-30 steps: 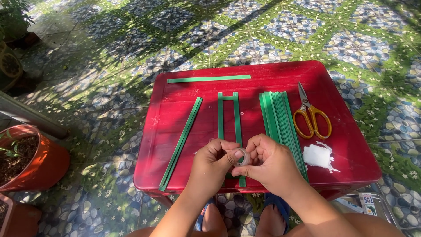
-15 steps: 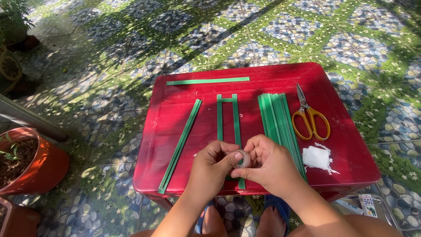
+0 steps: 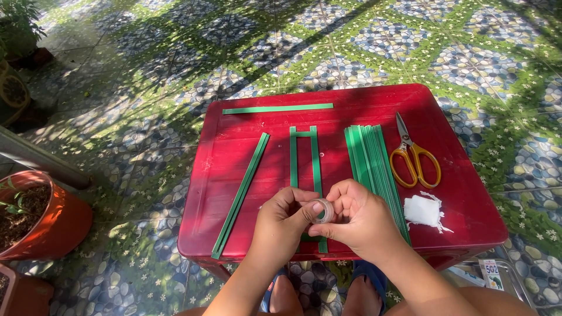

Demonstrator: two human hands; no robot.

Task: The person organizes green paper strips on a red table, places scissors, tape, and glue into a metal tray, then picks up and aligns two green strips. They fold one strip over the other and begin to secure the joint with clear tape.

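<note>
My left hand [image 3: 281, 225] and my right hand [image 3: 358, 219] meet over the near edge of a red plastic table [image 3: 456, 175]. Together they pinch a small roll of clear tape [image 3: 325, 211], held between the fingertips. Right under the hands lies a narrow frame of green paper strips [image 3: 304, 153], two long strips joined by a short crosspiece at the far end. A pile of several green strips [image 3: 370, 161] lies just right of it, partly hidden by my right hand.
A pair of green strips [image 3: 243, 192] lies slanted on the left, and a single strip [image 3: 277, 109] lies across the far edge. Yellow-handled scissors [image 3: 413, 158] and white tape scraps [image 3: 424, 210] lie on the right. Orange plant pots [image 3: 41, 225] stand at the left on a patterned tile floor.
Both hands stay together on the tape roll, with only small finger shifts. The strips and scissors have not moved.
</note>
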